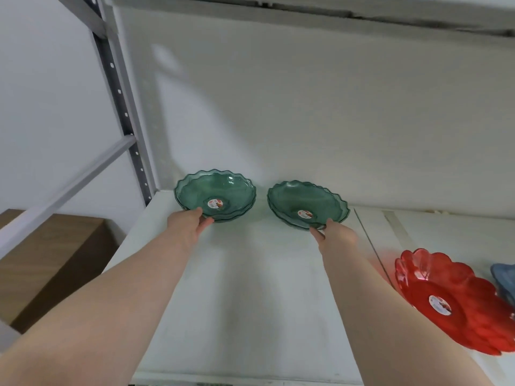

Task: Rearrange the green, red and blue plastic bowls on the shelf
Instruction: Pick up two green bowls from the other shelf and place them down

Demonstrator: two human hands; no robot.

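Observation:
Two stacks of green scalloped bowls stand side by side at the back of the white shelf (250, 274). My left hand (189, 225) grips the near rim of the left green stack (220, 188). My right hand (335, 234) pinches the near rim of the right green stack (301, 199), which tilts slightly. Each top bowl carries a round sticker in its middle. A stack of red bowls (457, 299) sits at the right front of the shelf. Behind it, only the edge of a blue bowl (504, 277) shows at the frame's right border.
A grey perforated shelf upright (122, 107) rises at the left, with a slanted brace below it. A brown box (55, 260) sits left of the shelf, lower down. The white back wall stands close behind the green bowls. Another shelf board runs overhead.

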